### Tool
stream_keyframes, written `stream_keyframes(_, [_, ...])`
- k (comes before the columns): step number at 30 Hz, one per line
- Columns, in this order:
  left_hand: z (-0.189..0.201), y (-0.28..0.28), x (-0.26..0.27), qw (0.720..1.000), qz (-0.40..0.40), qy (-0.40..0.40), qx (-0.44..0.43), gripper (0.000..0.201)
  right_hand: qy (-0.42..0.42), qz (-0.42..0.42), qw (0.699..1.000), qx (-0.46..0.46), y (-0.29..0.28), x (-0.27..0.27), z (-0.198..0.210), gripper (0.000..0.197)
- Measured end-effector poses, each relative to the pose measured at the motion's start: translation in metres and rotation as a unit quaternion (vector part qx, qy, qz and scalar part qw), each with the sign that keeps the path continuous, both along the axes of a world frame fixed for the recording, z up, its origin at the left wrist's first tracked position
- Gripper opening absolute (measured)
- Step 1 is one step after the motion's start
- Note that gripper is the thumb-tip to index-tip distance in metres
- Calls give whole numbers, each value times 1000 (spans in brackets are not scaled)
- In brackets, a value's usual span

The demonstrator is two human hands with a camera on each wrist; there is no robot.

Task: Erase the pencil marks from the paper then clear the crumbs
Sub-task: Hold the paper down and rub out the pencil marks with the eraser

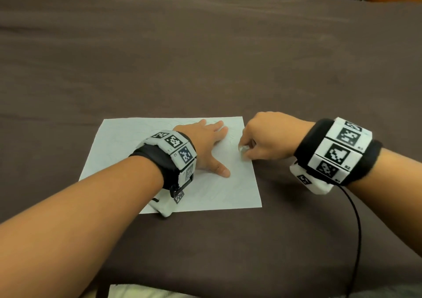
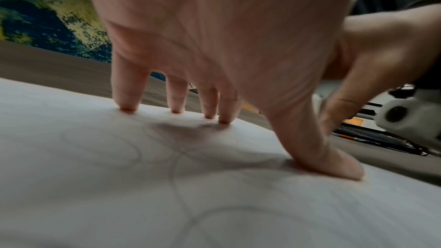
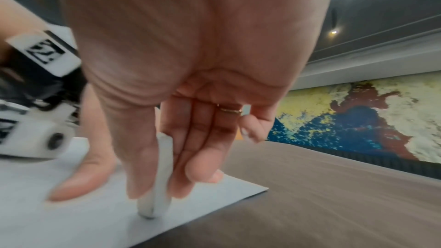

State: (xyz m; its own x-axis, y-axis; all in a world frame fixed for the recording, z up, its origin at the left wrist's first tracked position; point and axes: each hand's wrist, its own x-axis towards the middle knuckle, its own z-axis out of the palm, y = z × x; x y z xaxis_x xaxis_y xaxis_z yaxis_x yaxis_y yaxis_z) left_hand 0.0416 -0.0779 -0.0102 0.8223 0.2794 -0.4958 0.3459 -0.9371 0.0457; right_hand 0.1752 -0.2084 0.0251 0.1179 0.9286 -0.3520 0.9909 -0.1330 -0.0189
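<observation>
A white sheet of paper (image 1: 127,151) lies on the brown table, with faint looping pencil marks (image 2: 181,157) across it. My left hand (image 1: 205,144) is spread flat on the sheet, fingertips (image 2: 128,108) and thumb pressing it down. My right hand (image 1: 262,142) pinches a white eraser (image 1: 243,152) between thumb and fingers at the paper's right edge. In the right wrist view the eraser (image 3: 157,195) stands on end, its lower tip touching the paper (image 3: 71,223) near the edge.
The brown table (image 1: 205,57) stretches far beyond the paper. A black cable (image 1: 356,229) hangs from my right wristband. Dark pens or pencils (image 2: 372,137) lie on the table right of the sheet. A colourful mural (image 3: 358,120) covers the far wall.
</observation>
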Motion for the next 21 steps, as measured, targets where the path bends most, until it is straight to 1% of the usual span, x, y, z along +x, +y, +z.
stream_keyframes(2, [0,0,0,1000,1,-2,-2,121,-21,13,1000,9,1,-1,-3,26])
stream_keyframes(4, [-1,0,0,1000,1,-2,-1,122,-30,56,998,8,-9,-11,-5,28])
stream_keyframes(7, [-1,0,0,1000,3,4,1,122,0,114,993,-8,-32,-30,-7,29])
stream_keyframes(10, [0,-1,1,1000,-4,3,6,121,18,137,990,-18,-44,-35,-4,29])
stream_keyframes(12, [1,-2,0,1000,0,3,3,121,34,125,991,-29,-40,-33,-2,26])
stream_keyframes(14, [2,-3,0,1000,2,4,1,121,59,92,993,-35,-31,-28,1,22])
stream_keyframes(15, [2,-3,-1,1000,3,4,0,121,58,81,994,-36,-25,-24,1,23])
stream_keyframes(19, [2,-1,0,1000,2,1,-5,121,-6,51,999,-19,-5,-6,0,27])
stream_keyframes(21, [1,-1,0,1000,1,1,-7,121,-6,37,999,-13,-5,-4,-1,27])
